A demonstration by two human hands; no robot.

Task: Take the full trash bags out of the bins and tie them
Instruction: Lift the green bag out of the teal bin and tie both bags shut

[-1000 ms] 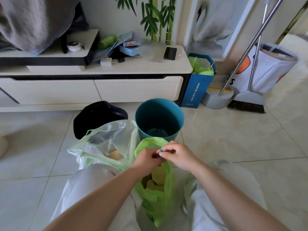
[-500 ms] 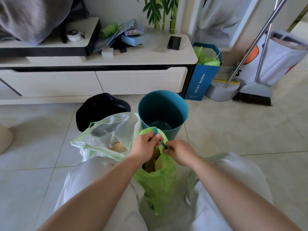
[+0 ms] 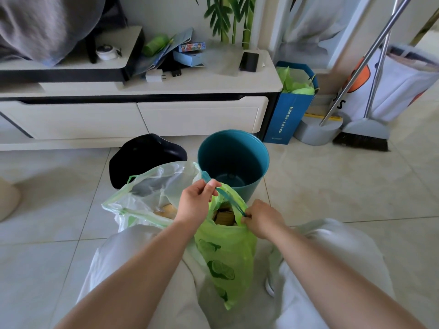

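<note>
Fingers of left hand (image 3: pixel 196 201) and right hand (image 3: pixel 262 218) pinch drawstring (image 3: pixel 226 198) over green bag (image 3: pixel 225 255).

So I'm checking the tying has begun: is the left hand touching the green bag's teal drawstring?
Touching. The head view shows the left hand pinching the teal drawstring at its upper end.

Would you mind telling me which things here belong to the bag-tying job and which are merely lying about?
Part of the job:
green bag
teal drawstring
clear bag
teal bin
left hand
right hand

Lying about:
phone
broom
blue paper bag
</note>
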